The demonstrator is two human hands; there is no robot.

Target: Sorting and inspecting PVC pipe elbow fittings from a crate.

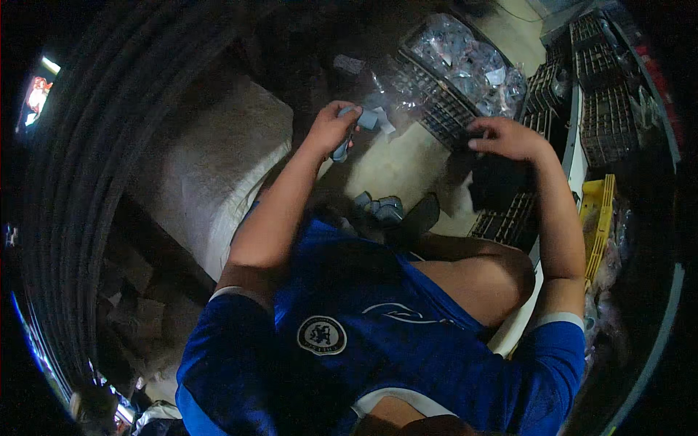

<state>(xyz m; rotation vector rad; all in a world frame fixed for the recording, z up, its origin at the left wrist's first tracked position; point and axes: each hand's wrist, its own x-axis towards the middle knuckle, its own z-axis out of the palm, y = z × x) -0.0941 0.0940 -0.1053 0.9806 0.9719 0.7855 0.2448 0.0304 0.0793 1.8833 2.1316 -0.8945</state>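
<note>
My left hand point(331, 131) grips a grey plastic pipe fitting point(367, 118), whose round socket end points to the right. A small white paper piece point(386, 123) shows just past that end. My right hand point(504, 139) is beside the near corner of a black slatted plastic crate point(444, 111), fingers apart and slightly curled, with nothing seen in them. Whether its fingertips touch the crate is unclear. Clear plastic bags point(458, 60) of small items fill the crate. Several more grey pipe fittings point(386, 209) lie on the floor close to my legs.
Stacked black crates point(605, 103) and a yellow plastic crate point(597, 223) stand along the right. A large whitish sack point(218, 163) lies at left, beside dark ribbed coils point(103, 125). Loose clear plastic wrap point(398, 95) lies before the crate.
</note>
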